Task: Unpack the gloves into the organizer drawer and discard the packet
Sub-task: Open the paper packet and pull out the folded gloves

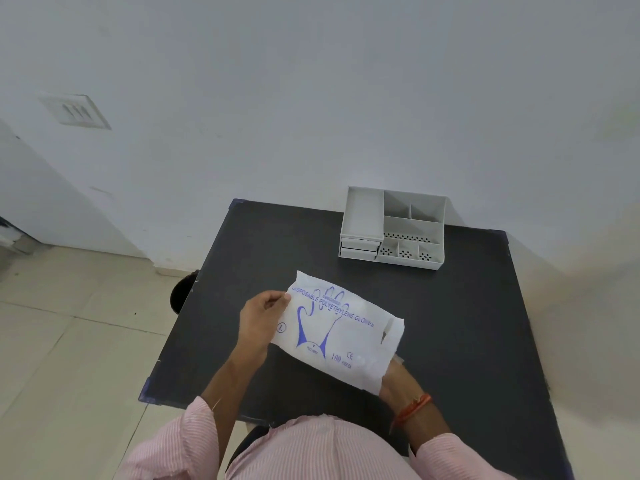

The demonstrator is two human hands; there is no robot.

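Observation:
A flat white packet of disposable polyethylene gloves (341,329), printed in blue with a glove outline, is held just above the dark table (467,323). My left hand (259,315) pinches its far left edge. My right hand (398,381) grips its near right corner and is mostly hidden behind the packet. The packet looks sealed, and no loose gloves show. A white plastic organizer (393,228) stands at the table's far right, with two small drawers (359,248) shut at its front left.
The organizer has a long tray on top at the left and several small perforated compartments at the right. A dark round object (180,292) sits on the tiled floor beside the table's left edge. The white wall rises right behind the table.

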